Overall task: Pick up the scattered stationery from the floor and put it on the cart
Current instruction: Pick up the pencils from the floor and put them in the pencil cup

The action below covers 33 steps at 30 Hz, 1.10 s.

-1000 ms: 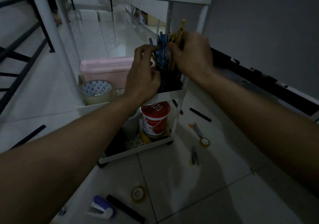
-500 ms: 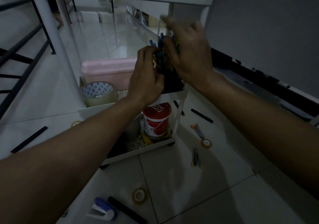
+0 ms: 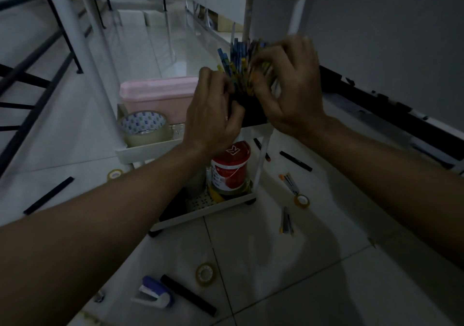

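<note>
A white cart (image 3: 148, 149) stands in front of me. On its middle shelf a dark holder (image 3: 252, 110) is packed with blue and yellow pencils (image 3: 237, 60). My left hand (image 3: 213, 117) is curled against the holder's left side. My right hand (image 3: 288, 87) is closed around the pencil tops on the right, blurred. On the floor lie a black marker (image 3: 295, 161), pens (image 3: 286, 221), small tape rolls (image 3: 301, 200) (image 3: 206, 273), a stapler (image 3: 155, 293) and a black bar (image 3: 188, 295).
The shelf also carries a big clear tape roll (image 3: 144, 127) and a pink box (image 3: 155, 94). A red-lidded tub (image 3: 229, 167) sits on the bottom shelf. Another tape roll (image 3: 115, 174) and a black strip (image 3: 49, 195) lie on the floor at left. A grey wall rises at right.
My right hand dropped from the cart's top edge onto the pencil tops and closed on them. My left hand stays at the holder.
</note>
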{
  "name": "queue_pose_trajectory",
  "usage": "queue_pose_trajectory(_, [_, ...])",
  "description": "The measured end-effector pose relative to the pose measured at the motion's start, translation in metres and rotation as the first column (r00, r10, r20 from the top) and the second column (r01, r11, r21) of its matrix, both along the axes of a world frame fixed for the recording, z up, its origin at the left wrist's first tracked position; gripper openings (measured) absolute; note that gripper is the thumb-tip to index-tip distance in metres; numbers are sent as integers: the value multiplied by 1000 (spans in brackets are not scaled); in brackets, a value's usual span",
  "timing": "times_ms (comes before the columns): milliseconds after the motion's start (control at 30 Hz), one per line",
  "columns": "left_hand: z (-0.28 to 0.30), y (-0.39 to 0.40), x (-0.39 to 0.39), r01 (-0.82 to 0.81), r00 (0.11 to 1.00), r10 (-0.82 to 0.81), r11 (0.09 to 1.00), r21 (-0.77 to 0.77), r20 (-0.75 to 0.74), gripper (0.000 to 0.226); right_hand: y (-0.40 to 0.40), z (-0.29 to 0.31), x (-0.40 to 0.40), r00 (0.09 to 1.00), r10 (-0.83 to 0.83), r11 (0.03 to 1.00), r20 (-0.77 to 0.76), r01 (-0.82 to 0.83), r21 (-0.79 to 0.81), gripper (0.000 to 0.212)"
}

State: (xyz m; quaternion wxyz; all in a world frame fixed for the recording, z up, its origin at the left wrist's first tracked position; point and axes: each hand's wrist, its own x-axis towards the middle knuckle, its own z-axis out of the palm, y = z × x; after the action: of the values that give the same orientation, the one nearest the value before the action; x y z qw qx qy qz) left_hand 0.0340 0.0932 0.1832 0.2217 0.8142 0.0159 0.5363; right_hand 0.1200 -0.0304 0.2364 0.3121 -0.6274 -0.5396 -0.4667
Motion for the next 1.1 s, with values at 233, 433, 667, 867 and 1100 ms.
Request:
queue_pose_trajectory(233, [-22, -22, -18, 282, 947, -220, 918, 278, -234, 12, -54, -58, 18, 966, 166, 878, -197, -235, -417, 16])
queue_pose_trajectory(433, [-50, -29, -10, 445, 735, -160, 847, 291, -659, 13, -77, -117, 56, 917, -317, 383, -242, -109, -917, 13])
queue_pose_trajectory(667, [-74, -35, 10, 458, 298, 39, 871, 179, -954, 13, -88, -171, 57, 716, -693, -176, -80, -276, -945, 44])
queue_pose_trajectory(867, [-108, -52, 11, 529, 135, 118, 831, 172, -984, 21, -82, -198, 44, 732, -681, -294, -30, -310, -904, 50])
queue_pose_trajectory(1100, [-124, -48, 14, 568, 2, 138, 815, 115, -990, 19, -73, -211, 44, 775, -621, -236, -117, -328, -915, 43])
